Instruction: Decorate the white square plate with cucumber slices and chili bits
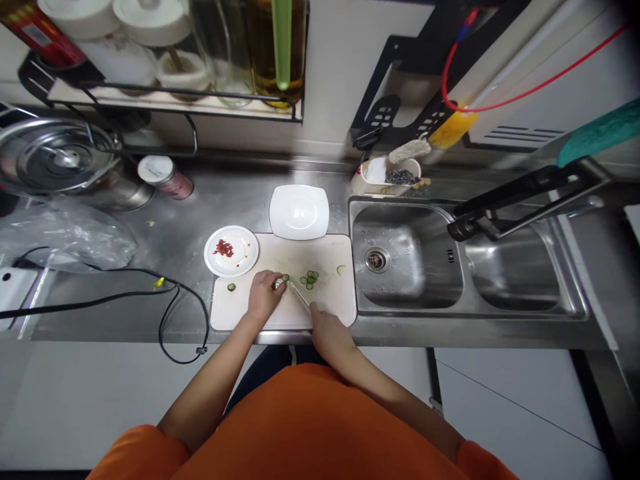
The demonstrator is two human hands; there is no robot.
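Note:
My right hand [331,333] is closed round the handle of a knife [301,296], whose thin blade slants up and left over the white cutting board [285,321]. My left hand [266,293] is closed on a small piece of cucumber [285,277] beside the blade; most of that piece is hidden by the fingers. Several round cucumber slices [310,280] lie in a cluster right of the blade. A pale slice [341,270] sits near the board's right side, and a cucumber end [231,287] near its left. Overlapping the board's top left corner is a round plate [240,269] with chopped red pieces [224,249].
A white square dish [299,212] stands behind the board. To the right is a double sink [405,260] with a black faucet [500,200]. Black cables [150,291] and a plastic bag [70,233] lie left. A jar rack [200,99] overhangs the back.

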